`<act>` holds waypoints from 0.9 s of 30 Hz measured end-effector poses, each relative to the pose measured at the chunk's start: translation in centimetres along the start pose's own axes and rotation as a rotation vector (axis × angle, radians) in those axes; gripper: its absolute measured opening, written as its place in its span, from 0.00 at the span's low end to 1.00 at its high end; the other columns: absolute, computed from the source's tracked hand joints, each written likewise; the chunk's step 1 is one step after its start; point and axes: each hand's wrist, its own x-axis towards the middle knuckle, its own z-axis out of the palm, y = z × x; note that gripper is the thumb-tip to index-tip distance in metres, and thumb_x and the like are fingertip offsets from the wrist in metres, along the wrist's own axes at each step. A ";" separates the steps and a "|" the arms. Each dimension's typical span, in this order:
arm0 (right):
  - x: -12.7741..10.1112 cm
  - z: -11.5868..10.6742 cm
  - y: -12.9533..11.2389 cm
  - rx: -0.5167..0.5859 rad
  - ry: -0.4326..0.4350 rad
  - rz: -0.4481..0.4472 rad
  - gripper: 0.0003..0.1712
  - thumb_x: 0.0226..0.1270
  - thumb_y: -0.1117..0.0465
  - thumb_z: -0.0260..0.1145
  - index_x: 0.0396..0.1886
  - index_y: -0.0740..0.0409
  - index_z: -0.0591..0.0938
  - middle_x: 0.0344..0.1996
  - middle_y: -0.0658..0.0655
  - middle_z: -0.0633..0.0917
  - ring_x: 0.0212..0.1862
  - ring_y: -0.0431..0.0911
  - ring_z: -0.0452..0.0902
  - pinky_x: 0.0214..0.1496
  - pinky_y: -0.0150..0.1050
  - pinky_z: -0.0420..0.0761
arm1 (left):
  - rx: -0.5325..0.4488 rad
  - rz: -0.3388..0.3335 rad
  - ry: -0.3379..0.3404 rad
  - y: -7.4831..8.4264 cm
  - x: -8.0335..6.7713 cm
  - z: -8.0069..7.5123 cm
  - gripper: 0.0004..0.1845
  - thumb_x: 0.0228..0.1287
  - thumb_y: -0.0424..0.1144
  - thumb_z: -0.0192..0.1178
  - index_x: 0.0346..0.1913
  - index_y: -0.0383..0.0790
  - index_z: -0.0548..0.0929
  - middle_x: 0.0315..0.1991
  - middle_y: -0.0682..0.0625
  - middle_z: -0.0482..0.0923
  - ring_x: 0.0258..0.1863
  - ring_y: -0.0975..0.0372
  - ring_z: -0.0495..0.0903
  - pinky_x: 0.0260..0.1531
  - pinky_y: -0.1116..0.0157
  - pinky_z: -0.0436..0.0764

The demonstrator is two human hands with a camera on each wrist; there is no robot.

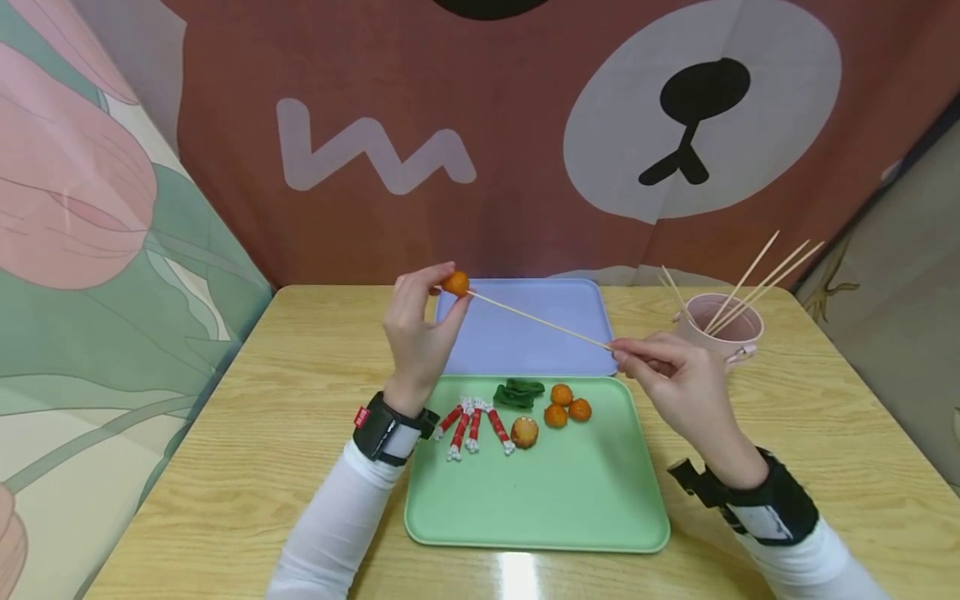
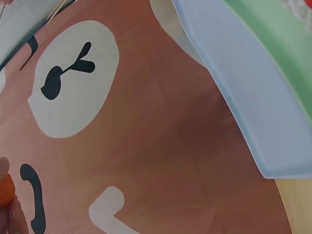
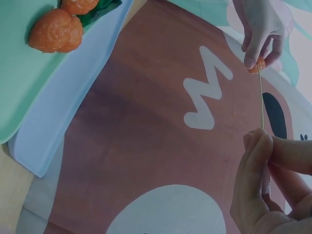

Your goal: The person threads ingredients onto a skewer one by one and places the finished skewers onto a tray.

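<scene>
Raised over the blue tray [image 1: 525, 333], my left hand [image 1: 423, 317] pinches an orange ball [image 1: 455, 284] between thumb and fingers. My right hand [image 1: 678, 379] pinches a thin wooden skewer [image 1: 540, 319] near one end. The skewer's other end meets the ball, as the right wrist view also shows along the skewer [image 3: 261, 97]. Below, on the green tray [image 1: 540, 508], lie several more orange balls [image 1: 556, 416], a browned round piece [image 1: 524, 432], dark green pieces [image 1: 517, 393] and several red-and-white sticks [image 1: 474, 426]. At its left edge, the left wrist view catches the held ball [image 2: 6, 190].
A pink bucket [image 1: 738, 333] with several skewers [image 1: 757, 279] leaning in it stands at the back right of the wooden table [image 1: 300, 400]. Behind the table hangs a brown cloth [image 1: 510, 225] with a bear face.
</scene>
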 end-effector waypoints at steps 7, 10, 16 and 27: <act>-0.1 0.0 0.1 0.004 -0.013 0.022 0.09 0.55 0.72 0.69 0.37 0.63 0.88 0.26 0.55 0.85 0.29 0.30 0.79 0.28 0.22 0.79 | -0.070 -0.041 -0.021 0.0 -0.3 0.2 0.18 0.47 0.28 0.72 0.43 0.29 0.81 0.43 0.42 0.83 0.41 0.57 0.82 0.41 0.65 0.83; -0.1 0.0 0.2 0.004 -0.015 0.030 0.09 0.56 0.72 0.69 0.37 0.64 0.87 0.26 0.56 0.85 0.29 0.29 0.79 0.28 0.22 0.79 | -0.126 -0.073 -0.036 -0.1 -0.4 0.2 0.19 0.46 0.26 0.72 0.44 0.29 0.81 0.43 0.41 0.83 0.42 0.57 0.82 0.43 0.67 0.83; 0.0 -0.2 0.4 0.008 -0.002 0.025 0.08 0.56 0.73 0.68 0.37 0.66 0.87 0.27 0.58 0.85 0.29 0.28 0.80 0.28 0.22 0.79 | -0.356 -0.179 -0.084 -0.1 -0.5 0.1 0.19 0.49 0.26 0.70 0.46 0.28 0.79 0.46 0.38 0.81 0.46 0.54 0.81 0.46 0.65 0.82; 0.2 -0.4 0.6 0.032 -0.011 0.061 0.09 0.56 0.73 0.68 0.38 0.67 0.87 0.30 0.61 0.86 0.30 0.29 0.81 0.32 0.24 0.81 | -0.735 -0.503 -0.098 0.0 -0.3 -0.3 0.17 0.54 0.28 0.67 0.46 0.24 0.79 0.47 0.38 0.82 0.47 0.53 0.82 0.49 0.62 0.81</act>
